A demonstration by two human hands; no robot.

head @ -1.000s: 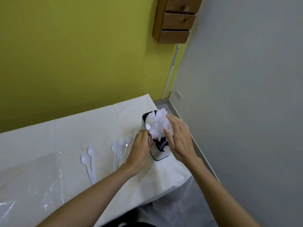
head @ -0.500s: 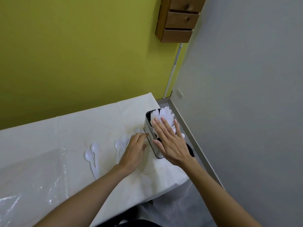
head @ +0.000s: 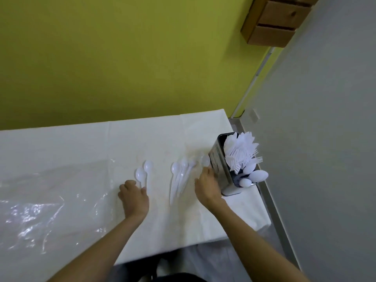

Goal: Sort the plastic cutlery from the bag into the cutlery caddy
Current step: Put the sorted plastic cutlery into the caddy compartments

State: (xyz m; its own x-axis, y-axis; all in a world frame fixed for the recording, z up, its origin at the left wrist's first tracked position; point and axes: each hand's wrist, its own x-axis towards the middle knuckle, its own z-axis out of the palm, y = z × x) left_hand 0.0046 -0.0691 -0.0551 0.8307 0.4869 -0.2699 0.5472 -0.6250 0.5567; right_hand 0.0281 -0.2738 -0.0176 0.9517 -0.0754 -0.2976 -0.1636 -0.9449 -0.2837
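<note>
"Where is the cutlery lying?"

"Loose on the worktop (head: 81, 143). A pair of spoons (head: 143, 171) is lying by the left hand (head: 134, 197), a bunch of spoons (head: 179, 176) in the middle, and a single spoon (head: 205, 160) just beside the cutlery caddy (head: 218, 159). The caddy is standing at the worktop's right edge, holding forks (head: 242, 157) and stored spoons (head: 256, 176). The clear bag (head: 40, 200) is lying flat, far left."

"And the hands?"

"Both are reaching forward palm down, forearms stretching over the near edge. The left hand is curling its fingers over the pair's handle ends, but I cannot tell whether it is pinching them. The right hand (head: 207, 186) is sitting just beside the caddy's wall, fingertips at the single spoon's handle. Gripping or only touching, I cannot tell."

"How should this go?"

"I'm thinking each hand should be gathering handles into line before lifting, then lowering them handle first among the stored spoons, going gently, since the caddy is standing so near the edge."
</note>
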